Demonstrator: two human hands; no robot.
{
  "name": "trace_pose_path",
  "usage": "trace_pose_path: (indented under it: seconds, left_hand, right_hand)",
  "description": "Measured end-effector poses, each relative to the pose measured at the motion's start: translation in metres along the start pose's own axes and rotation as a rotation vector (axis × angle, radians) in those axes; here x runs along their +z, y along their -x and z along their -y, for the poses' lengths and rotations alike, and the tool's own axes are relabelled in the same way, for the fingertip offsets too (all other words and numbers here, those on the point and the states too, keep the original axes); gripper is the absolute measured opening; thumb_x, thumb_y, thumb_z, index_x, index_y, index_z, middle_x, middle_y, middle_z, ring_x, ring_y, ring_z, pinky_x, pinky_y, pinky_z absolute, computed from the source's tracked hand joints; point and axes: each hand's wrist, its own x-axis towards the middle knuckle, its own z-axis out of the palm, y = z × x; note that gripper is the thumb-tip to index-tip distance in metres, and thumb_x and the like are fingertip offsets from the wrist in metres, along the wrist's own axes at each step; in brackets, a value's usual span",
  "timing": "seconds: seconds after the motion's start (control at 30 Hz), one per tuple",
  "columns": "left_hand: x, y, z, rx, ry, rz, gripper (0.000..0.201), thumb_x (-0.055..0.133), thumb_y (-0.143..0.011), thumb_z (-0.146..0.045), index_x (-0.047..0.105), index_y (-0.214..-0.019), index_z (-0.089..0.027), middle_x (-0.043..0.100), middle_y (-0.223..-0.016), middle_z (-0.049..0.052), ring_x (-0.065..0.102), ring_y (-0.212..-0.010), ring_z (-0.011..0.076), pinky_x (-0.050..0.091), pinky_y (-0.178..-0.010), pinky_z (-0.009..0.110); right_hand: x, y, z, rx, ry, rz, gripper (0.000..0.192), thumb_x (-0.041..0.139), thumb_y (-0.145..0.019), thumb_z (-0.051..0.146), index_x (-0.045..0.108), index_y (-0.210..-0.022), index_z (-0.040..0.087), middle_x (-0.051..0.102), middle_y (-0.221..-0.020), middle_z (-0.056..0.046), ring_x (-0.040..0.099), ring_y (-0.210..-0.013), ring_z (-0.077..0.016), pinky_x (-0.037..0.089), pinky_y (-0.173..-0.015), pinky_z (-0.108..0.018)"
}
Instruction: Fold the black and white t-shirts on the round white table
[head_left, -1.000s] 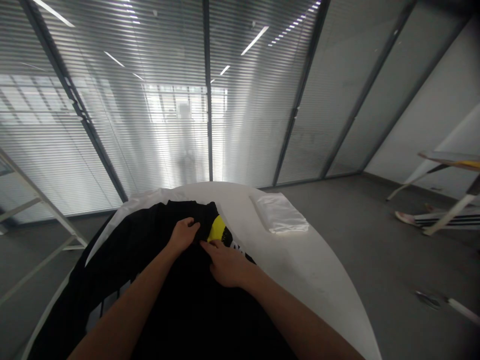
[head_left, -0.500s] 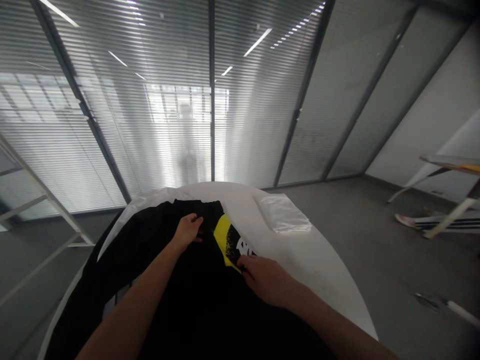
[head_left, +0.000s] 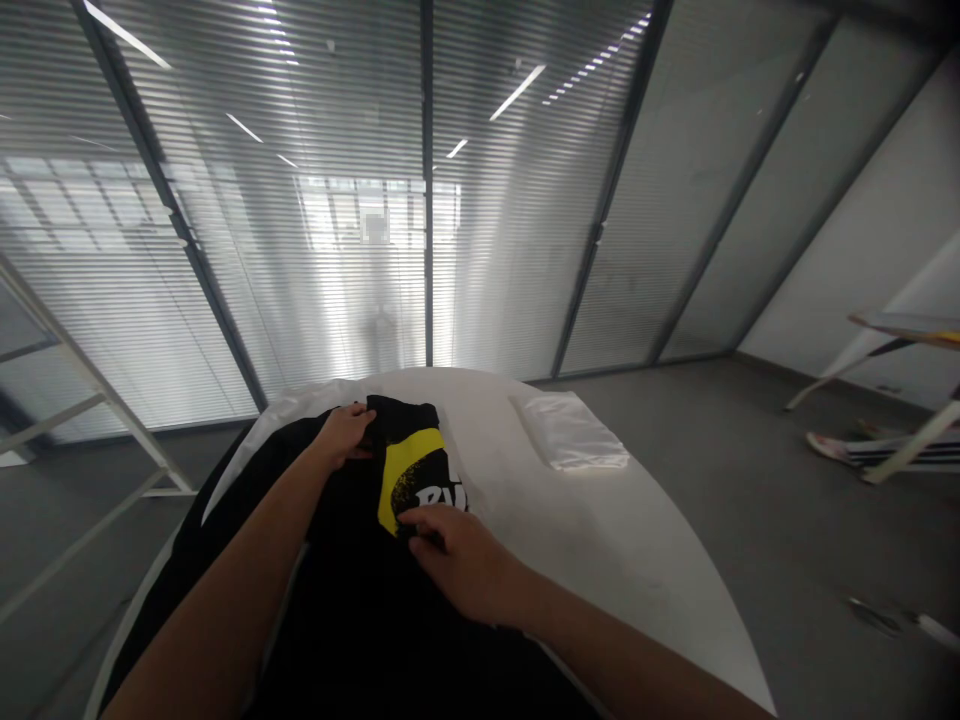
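Hands, two, work one black garment [head_left: 352, 610] spread over the white tabletop [head_left: 600, 540]: left hand [head_left: 346, 432] fingers pinch its far edge, right hand [head_left: 461, 565] fingers pinch the yellow print [head_left: 405, 470]. One folded white cloth [head_left: 571, 440] lies at the far right edge.

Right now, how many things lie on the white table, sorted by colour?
Black: 1, the black garment with a yellow print, gripped by the left hand and the right hand.
White: 1, the folded white item lying apart on the white table.
Total: 2.
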Motion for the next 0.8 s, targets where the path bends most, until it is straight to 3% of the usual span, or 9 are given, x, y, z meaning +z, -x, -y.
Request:
trace_pose_path:
  seconds: [0.17,0.3,0.4,0.5,0.67,0.8]
  left_hand:
    - [-0.013,-0.012,0.003,-0.060,-0.038,-0.068,0.032,0.056,-0.086,-0.033,0.062,-0.114,-0.018,0.066,-0.076,0.003,0.062,-0.055,0.0158,0.057,-0.053,0.032]
    - [-0.025,-0.023,0.016,-0.013,-0.291,-0.145,0.030,0.053,-0.085,-0.032,0.065,-0.108,-0.018,0.064,-0.066,0.003,0.063,-0.052,0.0199,0.054,-0.053,0.032]
    - [-0.029,-0.030,0.026,0.112,-0.582,-0.199,0.031,0.047,-0.087,-0.033,0.067,-0.106,-0.019,0.071,-0.080,0.009,0.069,-0.070,0.0238,0.054,-0.069,0.033]
    - [-0.026,-0.029,0.030,0.165,-0.820,-0.270,0.035,0.043,-0.090,-0.035,0.067,-0.111,-0.021,0.072,-0.105,0.013,0.067,-0.099,0.0288,0.049,-0.086,0.037]
    - [-0.018,-0.013,0.033,0.167,-0.911,-0.350,0.043,0.038,-0.092,-0.038,0.056,-0.127,-0.021,0.065,-0.122,0.016,0.063,-0.109,0.0327,0.048,-0.088,0.042]
    - [-0.029,0.007,0.039,0.162,-0.874,-0.349,0.045,0.040,-0.090,-0.040,0.056,-0.128,-0.020,0.067,-0.118,0.016,0.063,-0.109,0.0321,0.047,-0.089,0.040]
  right_hand:
    - [0.021,-0.012,0.006,0.040,-0.083,-0.007,0.042,0.052,-0.086,0.021,0.064,-0.126,0.021,0.067,-0.119,-0.006,0.062,-0.108,-0.0178,0.043,-0.099,-0.031]
    - [0.036,-0.018,0.001,0.010,-0.083,-0.012,0.042,0.052,-0.083,0.019,0.065,-0.123,0.020,0.068,-0.113,-0.007,0.062,-0.105,-0.0179,0.045,-0.097,-0.030]
    - [0.048,-0.023,-0.002,0.032,-0.117,0.002,0.043,0.051,-0.083,0.017,0.064,-0.124,0.021,0.068,-0.112,-0.006,0.063,-0.102,-0.0172,0.046,-0.093,-0.030]
    - [0.053,-0.024,-0.001,0.032,-0.190,0.108,0.046,0.049,-0.082,0.014,0.063,-0.126,0.022,0.068,-0.112,-0.004,0.066,-0.087,-0.0134,0.050,-0.082,-0.026]
    - [0.029,-0.001,0.003,-0.113,-0.138,0.232,0.042,0.055,-0.080,0.018,0.066,-0.121,0.022,0.065,-0.116,-0.006,0.065,-0.083,-0.0117,0.050,-0.081,-0.023]
    - [-0.006,0.032,-0.011,-0.059,0.030,0.175,0.038,0.054,-0.083,0.021,0.067,-0.119,0.023,0.067,-0.110,-0.005,0.064,-0.089,-0.0153,0.049,-0.084,-0.026]
